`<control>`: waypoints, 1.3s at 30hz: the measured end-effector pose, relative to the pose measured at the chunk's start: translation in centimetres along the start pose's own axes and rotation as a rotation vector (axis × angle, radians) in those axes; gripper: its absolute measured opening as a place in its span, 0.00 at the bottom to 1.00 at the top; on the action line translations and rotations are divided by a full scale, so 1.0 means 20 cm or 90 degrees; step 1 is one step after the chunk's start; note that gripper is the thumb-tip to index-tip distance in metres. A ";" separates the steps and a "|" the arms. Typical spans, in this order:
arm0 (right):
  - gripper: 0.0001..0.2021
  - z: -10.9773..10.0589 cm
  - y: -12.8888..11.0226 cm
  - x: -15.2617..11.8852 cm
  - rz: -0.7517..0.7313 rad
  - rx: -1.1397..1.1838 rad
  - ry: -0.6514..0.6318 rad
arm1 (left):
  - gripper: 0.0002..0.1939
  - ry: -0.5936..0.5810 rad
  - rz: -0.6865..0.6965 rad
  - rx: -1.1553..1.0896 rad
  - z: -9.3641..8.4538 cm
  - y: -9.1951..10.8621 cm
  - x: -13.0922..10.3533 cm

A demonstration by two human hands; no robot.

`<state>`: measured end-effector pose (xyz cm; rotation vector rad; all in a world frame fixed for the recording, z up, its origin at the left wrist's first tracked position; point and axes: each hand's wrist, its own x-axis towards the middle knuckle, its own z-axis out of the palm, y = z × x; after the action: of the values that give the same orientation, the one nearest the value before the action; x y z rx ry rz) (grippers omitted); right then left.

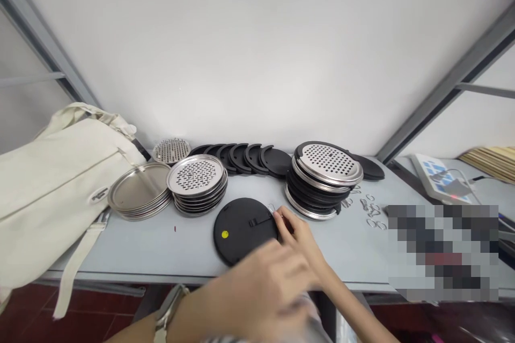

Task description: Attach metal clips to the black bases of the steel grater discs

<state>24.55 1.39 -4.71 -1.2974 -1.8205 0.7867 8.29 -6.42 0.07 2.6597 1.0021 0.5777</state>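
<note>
A round black plastic disc (241,233) lies flat before me, with a yellow dot and a small slotted catch on its face. At its right edge, my right hand (300,235) pinches a thin wire metal ring (272,207), partly hidden by the fingers. My left hand (261,297), with a watch on its wrist, is raised in front of the disc's near edge. Motion smears its fingers, and whether anything is in them is unclear. To the right, several loose metal rings (372,223) are scattered on the table.
Perforated metal grater plates (200,174) and plain metal trays (139,187) are stacked at left. Behind, black discs (277,162) overlap along the wall. A mixed stack of plates and black holders (330,166) stands right of centre. A cream bag (60,182) covers the table's left end.
</note>
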 end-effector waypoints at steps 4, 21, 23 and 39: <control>0.16 -0.01 0.02 0.01 -0.006 0.006 -0.010 | 0.19 0.043 -0.090 0.038 -0.02 -0.27 0.08; 0.17 -0.09 0.05 0.08 -0.049 -0.058 -0.146 | 0.37 0.081 -0.047 0.106 0.07 -0.37 -0.02; 0.17 -0.10 0.04 0.10 -0.044 -0.056 -0.178 | 0.37 0.085 -0.049 0.108 0.08 -0.37 -0.02; 0.17 -0.11 0.04 0.10 -0.065 -0.094 -0.177 | 0.37 0.079 -0.057 0.120 0.08 -0.37 -0.02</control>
<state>26.37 3.62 -3.84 -1.2220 -2.1841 0.8218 4.45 -1.42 -4.14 2.7515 1.2616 0.6670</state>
